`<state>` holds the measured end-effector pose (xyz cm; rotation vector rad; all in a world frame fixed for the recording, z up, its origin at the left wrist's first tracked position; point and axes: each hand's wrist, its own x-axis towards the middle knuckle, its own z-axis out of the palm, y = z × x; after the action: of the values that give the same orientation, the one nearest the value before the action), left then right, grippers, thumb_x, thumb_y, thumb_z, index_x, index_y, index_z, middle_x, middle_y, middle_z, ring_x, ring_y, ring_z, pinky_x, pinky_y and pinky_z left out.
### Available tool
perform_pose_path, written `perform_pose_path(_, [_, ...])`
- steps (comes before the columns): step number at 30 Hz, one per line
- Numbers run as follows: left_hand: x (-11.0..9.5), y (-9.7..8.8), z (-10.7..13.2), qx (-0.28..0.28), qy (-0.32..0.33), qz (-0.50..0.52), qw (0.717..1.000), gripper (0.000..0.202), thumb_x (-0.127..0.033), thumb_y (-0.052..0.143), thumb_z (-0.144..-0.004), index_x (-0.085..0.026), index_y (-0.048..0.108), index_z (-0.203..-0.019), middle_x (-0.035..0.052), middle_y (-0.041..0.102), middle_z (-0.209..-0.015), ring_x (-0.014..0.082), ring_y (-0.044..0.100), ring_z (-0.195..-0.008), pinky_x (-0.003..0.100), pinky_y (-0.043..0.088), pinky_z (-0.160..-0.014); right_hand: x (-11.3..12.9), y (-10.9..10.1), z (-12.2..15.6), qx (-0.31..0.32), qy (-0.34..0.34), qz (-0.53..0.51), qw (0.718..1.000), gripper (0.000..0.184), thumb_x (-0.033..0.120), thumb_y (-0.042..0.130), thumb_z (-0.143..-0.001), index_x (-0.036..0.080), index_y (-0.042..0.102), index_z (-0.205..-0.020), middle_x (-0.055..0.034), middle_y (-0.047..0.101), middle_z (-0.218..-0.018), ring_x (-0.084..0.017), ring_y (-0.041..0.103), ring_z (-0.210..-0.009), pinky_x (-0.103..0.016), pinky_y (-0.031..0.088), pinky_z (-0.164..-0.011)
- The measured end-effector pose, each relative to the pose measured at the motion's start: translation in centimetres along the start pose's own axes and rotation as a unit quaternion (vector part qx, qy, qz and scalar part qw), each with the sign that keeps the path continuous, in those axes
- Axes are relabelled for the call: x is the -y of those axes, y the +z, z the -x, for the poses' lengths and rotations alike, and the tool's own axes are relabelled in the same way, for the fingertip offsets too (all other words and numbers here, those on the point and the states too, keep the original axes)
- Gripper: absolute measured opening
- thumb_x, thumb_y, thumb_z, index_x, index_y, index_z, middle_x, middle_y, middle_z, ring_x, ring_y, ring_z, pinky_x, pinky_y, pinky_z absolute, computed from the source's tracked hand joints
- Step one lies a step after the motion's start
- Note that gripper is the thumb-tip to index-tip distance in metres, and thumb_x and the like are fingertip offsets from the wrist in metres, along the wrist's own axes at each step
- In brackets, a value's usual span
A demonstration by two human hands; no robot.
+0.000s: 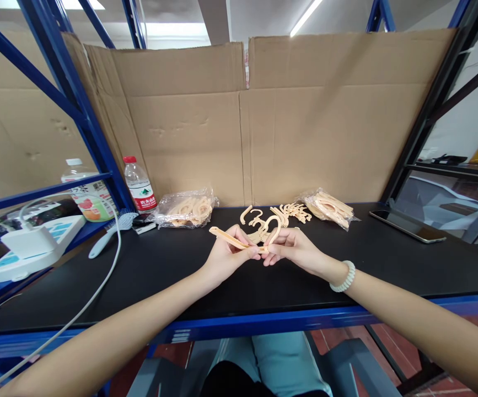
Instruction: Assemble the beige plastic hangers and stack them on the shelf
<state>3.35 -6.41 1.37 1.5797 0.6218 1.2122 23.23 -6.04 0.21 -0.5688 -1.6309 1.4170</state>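
My left hand (227, 255) is closed on a beige plastic hanger bar (228, 238) that sticks out up and to the left. My right hand (294, 248) pinches a beige plastic hook piece (272, 226) at the bar's right end, where the two parts meet between my fingertips. Both hands hover just above the black tabletop (181, 270). A white bead bracelet (344, 277) sits on my right wrist. Behind my hands lies a loose pile of beige hooks (280, 214).
Clear bags of beige parts lie at the back, one on the left (186, 209) and one on the right (330, 207). A water bottle (139, 184), a brush (112, 234), a white cable (98, 284) and a phone (407, 225) sit around. Cardboard (263, 116) walls the back.
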Motion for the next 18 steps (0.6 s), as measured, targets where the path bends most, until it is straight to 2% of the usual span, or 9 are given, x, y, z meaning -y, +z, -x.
perform_pose_path(6, [0.23, 0.0, -0.04, -0.025, 0.01, -0.019, 0.999, 0.036, -0.026, 0.081, -0.068, -0.016, 0.046, -0.069, -0.0029, 0.063, -0.068, 0.015, 0.069, -0.065, 0.027, 0.058, -0.062, -0.41, 0.03, -0.26, -0.016, -0.022, 0.009, 1.0, 0.027, 0.037, 0.074, -0.08, 0.015, 0.062, -0.089, -0.0063, 0.073, -0.084, -0.018, 0.072, -0.074, -0.029, 0.06, -0.068])
perform_pose_path(12, [0.74, -0.4, -0.28, -0.056, -0.017, 0.02, 0.998, 0.038, -0.026, 0.083, -0.066, -0.016, 0.046, -0.07, -0.0035, 0.064, -0.069, 0.0145, 0.07, -0.068, 0.026, 0.058, -0.067, -0.58, 0.08, -0.42, -0.042, -0.072, 0.1, 0.991, 0.03, 0.043, 0.069, -0.083, 0.015, 0.066, -0.095, -0.008, 0.07, -0.09, -0.02, 0.071, -0.077, -0.029, 0.06, -0.062])
perform_pose_path(15, [0.64, -0.5, -0.32, -0.058, -0.047, 0.019, 0.997, 0.039, -0.026, 0.084, -0.064, -0.015, 0.047, -0.071, -0.004, 0.063, -0.065, 0.0141, 0.07, -0.066, 0.026, 0.058, -0.068, -0.58, 0.05, -0.47, -0.071, -0.099, 0.146, 0.982, 0.03, 0.045, 0.07, -0.081, 0.016, 0.069, -0.088, -0.0063, 0.068, -0.086, -0.016, 0.066, -0.07, -0.025, 0.057, -0.053])
perform_pose_path(18, [0.39, -0.4, -0.31, -0.053, -0.071, 0.018, 0.996, 0.035, -0.027, 0.083, -0.065, -0.015, 0.052, -0.075, -0.0042, 0.063, -0.064, 0.0122, 0.067, -0.062, 0.024, 0.058, -0.064, -0.46, 0.06, -0.49, -0.077, -0.085, 0.153, 0.982, 0.029, 0.045, 0.071, -0.08, 0.016, 0.068, -0.082, -0.0016, 0.064, -0.07, -0.011, 0.058, -0.054, -0.023, 0.052, -0.047])
